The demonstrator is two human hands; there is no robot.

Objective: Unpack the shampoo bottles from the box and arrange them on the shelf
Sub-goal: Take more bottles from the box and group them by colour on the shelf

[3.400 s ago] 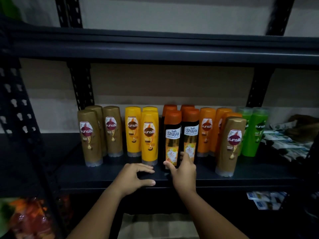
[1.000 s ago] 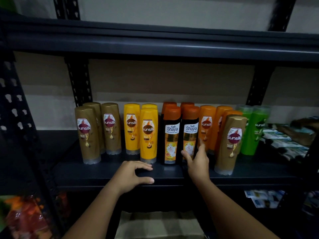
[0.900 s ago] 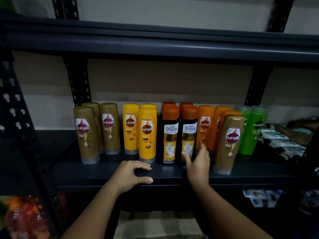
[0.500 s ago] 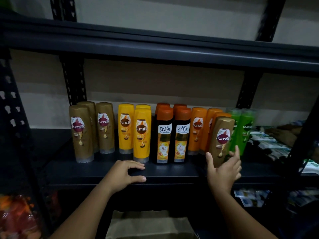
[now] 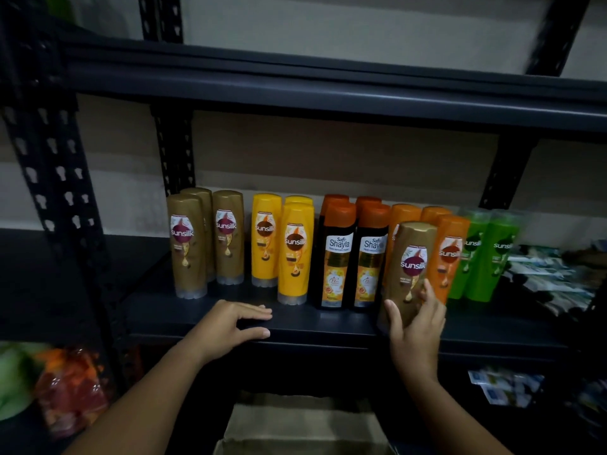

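The cardboard box (image 5: 305, 428) sits below the shelf (image 5: 328, 326); its inside is not visible. On the shelf, bottles stand in colour groups, with bare board along the front edge. The right hand (image 5: 415, 326) grasps a gold bottle (image 5: 409, 274), tilted, near this edge. The left hand (image 5: 230, 323) rests on the edge, fingers relaxed, holding nothing.

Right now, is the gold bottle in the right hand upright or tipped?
Tipped slightly: the gold bottle leans left beside the upright orange bottle, right hand gripping its base.
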